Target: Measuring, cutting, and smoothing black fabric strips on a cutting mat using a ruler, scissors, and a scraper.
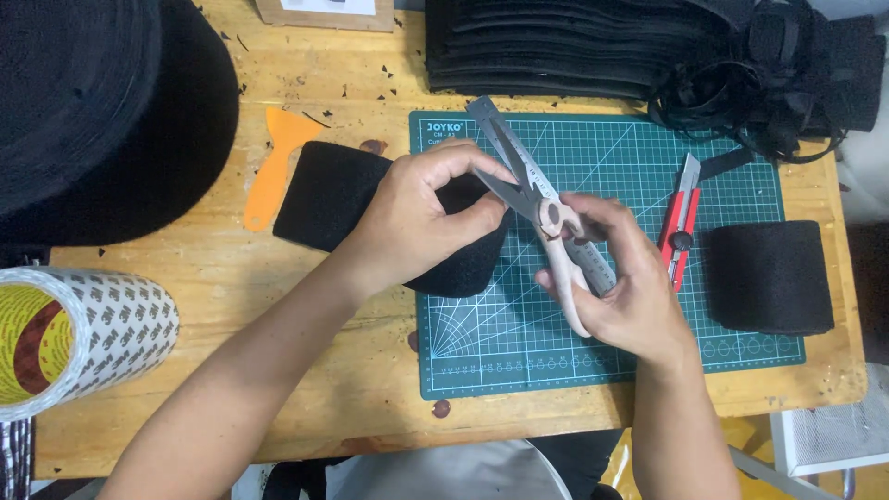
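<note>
My left hand point(421, 208) pinches the edge of a black fuzzy fabric piece point(333, 194) lying across the left border of the green cutting mat point(639, 157). My right hand point(630, 292) grips pale pink-handled scissors point(556, 241). Their blades are parted and point up-left at the fabric edge between my left fingers. A metal ruler point(505, 139) lies diagonally on the mat beneath the scissors.
A red utility knife point(681, 222) and another black fabric piece point(769, 276) rest on the mat's right side. An orange plastic scraper point(273, 167) lies left. A big tape roll point(79, 333), a black fabric roll point(102, 102) and stacked black strips point(574, 46) ring the wooden table point(306, 370).
</note>
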